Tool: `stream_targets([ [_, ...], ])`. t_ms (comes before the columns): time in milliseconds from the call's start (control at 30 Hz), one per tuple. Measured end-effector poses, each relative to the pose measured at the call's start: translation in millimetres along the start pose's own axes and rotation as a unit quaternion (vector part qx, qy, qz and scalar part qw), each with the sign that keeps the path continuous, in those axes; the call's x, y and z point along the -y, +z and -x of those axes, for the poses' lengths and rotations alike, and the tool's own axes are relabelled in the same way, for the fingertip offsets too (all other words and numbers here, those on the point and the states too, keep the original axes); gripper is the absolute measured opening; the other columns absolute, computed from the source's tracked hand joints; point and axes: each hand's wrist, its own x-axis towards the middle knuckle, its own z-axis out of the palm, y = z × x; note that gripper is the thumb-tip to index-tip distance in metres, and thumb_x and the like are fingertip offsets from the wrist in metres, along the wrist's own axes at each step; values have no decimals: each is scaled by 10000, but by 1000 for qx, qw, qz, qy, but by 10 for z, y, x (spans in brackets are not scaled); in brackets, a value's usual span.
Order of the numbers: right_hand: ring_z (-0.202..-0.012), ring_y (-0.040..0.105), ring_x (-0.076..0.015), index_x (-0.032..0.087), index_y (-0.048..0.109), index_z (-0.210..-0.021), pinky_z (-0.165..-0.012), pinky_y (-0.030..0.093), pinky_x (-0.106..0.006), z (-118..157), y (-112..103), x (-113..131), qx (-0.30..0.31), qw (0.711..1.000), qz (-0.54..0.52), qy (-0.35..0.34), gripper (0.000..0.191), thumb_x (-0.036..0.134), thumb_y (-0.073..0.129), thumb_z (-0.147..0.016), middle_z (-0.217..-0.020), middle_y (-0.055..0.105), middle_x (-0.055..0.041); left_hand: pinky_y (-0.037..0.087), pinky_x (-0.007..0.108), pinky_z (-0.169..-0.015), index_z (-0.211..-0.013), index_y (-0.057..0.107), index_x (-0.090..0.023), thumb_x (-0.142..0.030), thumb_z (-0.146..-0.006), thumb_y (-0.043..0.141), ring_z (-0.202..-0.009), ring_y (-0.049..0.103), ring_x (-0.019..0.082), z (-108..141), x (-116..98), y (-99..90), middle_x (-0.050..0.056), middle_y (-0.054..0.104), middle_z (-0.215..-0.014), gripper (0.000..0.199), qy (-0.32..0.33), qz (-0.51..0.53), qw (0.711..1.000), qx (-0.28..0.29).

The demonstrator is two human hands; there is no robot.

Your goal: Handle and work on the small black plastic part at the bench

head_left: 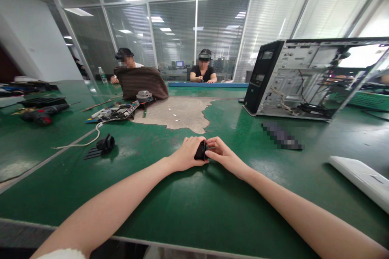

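Note:
A small black part [200, 151], its exact kind not clear, is held between my two hands just above the green table [194, 202]. My left hand [186, 154] wraps round it from the left, with the fingers over its top and the thumb below. From the right, the fingertips and thumb of my right hand [223, 154] pinch its right edge. Part of it is hidden by my fingers. Off to the left, another black plastic piece [105, 144] with a round opening and flat slats lies on the table.
A circuit board [117, 112] with a white cable lies left, before a brown box-like thing [139, 81]. An opened computer case [291, 81] stands right. Nearby are a blurred dark object [281, 135] and a white device [361, 176]. A power drill [45, 114] lies far left. Two people sit opposite.

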Motion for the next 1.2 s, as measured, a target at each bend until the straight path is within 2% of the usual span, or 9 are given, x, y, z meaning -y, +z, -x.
stream_targets([
  [233, -885, 547, -139, 225, 409, -905, -809, 424, -323, 1, -20, 6, 52, 998, -40, -6, 340, 250, 656, -672, -923, 532, 1, 326, 370, -818, -1131, 325, -200, -348, -671, 625, -962, 461, 242, 6, 13, -3, 72, 504, -1063, 569, 4, -7, 1000, 4],
  [433, -822, 545, -124, 215, 429, -856, -749, 429, -290, 16, 12, 56, 15, 1000, -15, -6, 193, 292, 571, -750, -877, 511, 9, 329, 367, -812, -1132, 319, -191, -394, -679, 613, -953, 462, 242, 4, 17, 9, 76, 504, -1054, 577, 8, -17, 1000, -5],
  [667, -911, 521, -152, 214, 429, -970, -821, 416, -334, -4, -17, -20, 0, 1000, 0, 14, 297, 319, 579, -737, -958, 508, -27, 328, 358, -811, -1122, 328, -192, -398, -683, 611, -946, 464, 232, -1, 10, 1, 66, 508, -1040, 561, 11, -10, 1000, -3],
  [867, -882, 547, -144, 220, 398, -896, -813, 421, -323, 11, -13, 10, 44, 998, -46, -4, 355, 238, 665, -661, -886, 521, 9, 326, 365, -814, -1129, 326, -196, -359, -674, 622, -954, 463, 240, 4, 17, -1, 70, 505, -1051, 567, 1, -11, 1000, 3],
  [1067, -839, 547, -135, 215, 424, -845, -767, 425, -303, 28, 10, 63, 9, 1000, -18, -2, 213, 303, 584, -736, -883, 517, 7, 326, 361, -812, -1130, 318, -193, -393, -677, 617, -950, 465, 238, 2, 22, 10, 71, 507, -1048, 579, 6, -15, 1000, -4],
  [1200, -877, 539, -148, 222, 428, -913, -793, 423, -321, 10, -3, 17, 1, 1000, -3, 4, 248, 315, 577, -739, -926, 516, -7, 327, 357, -807, -1121, 324, -194, -397, -680, 614, -945, 466, 234, -3, 15, 6, 69, 507, -1043, 565, 8, -12, 1000, -3],
])
